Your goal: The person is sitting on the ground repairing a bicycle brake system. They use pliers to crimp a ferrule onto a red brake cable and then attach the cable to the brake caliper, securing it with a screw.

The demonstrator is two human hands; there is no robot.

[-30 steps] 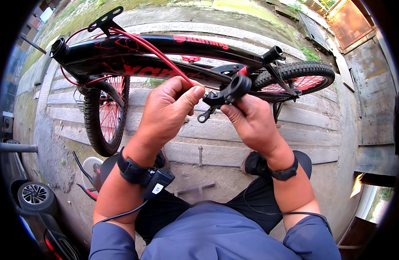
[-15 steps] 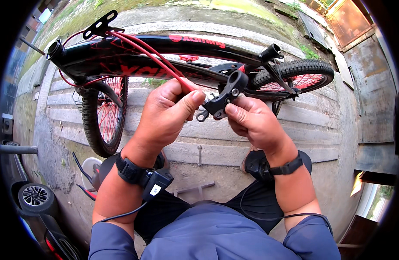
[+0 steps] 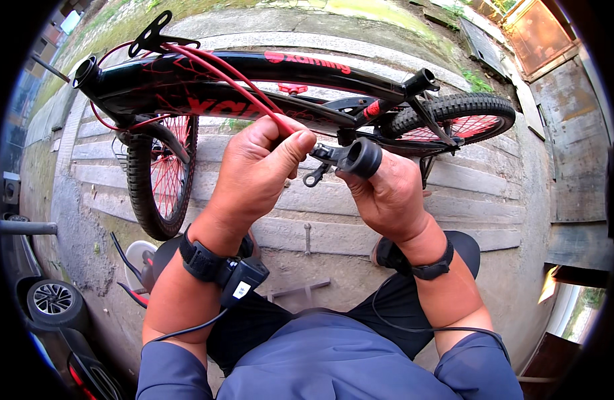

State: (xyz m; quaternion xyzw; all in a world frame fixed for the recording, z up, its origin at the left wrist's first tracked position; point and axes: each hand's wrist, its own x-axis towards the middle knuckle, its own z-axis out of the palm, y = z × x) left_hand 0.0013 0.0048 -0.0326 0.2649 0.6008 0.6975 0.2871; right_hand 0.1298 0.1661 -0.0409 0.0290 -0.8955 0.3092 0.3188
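My left hand pinches the end of a red cable between thumb and fingers. That cable runs down from the front of a black and red bicycle frame. My right hand grips a black clamp-on lever bracket, with its round ring facing up toward me. A small metal fitting and a looped arm stick out of the bracket's left side, close to the cable end at my left fingertips. Fingers hide part of the bracket and the exact meeting point with the cable.
The bicycle's front wheel stands at left and its rear wheel at right. A small wrench lies on the concrete between my feet. A white bucket is beside my left knee. A parked car occupies the lower left.
My right hand has turned the bracket, bringing its ring lower and round toward me. My left hand stays nearly in place on the cable.
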